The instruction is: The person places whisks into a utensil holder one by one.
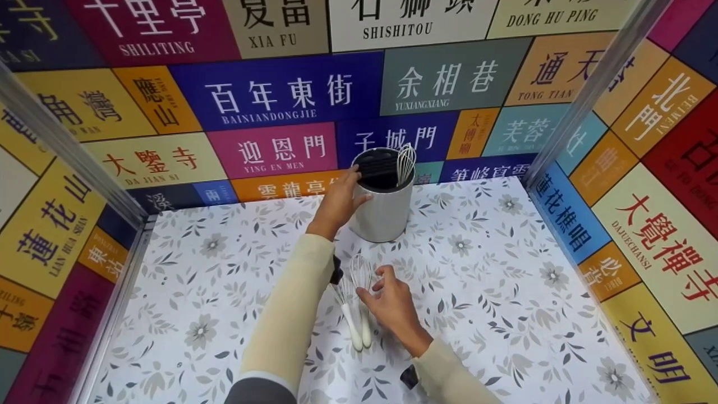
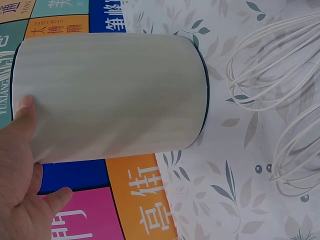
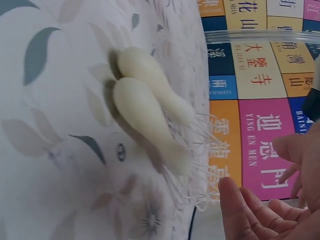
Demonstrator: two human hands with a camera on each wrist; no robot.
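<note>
A white cylindrical utensil holder [image 1: 382,216] with a black slotted insert [image 1: 377,168] stands upright toward the back of the table. My left hand [image 1: 336,205] holds its rim on the left side, the thumb against the outer wall; the other fingertips are partly hidden. One wire whisk [image 1: 405,165] stands head up in the holder's right part. In front of the holder, two whisks with white handles [image 3: 145,117] lie side by side, handles toward me. Just right of their wire heads [image 1: 360,272], my right hand [image 1: 391,300] hovers, thumb and fingers apart, holding nothing.
The table [image 1: 477,314] has a floral white cover. Panels with coloured sign prints [image 1: 275,95] rise behind it and at both sides. Clear edge strips [image 1: 594,84] run up the corners.
</note>
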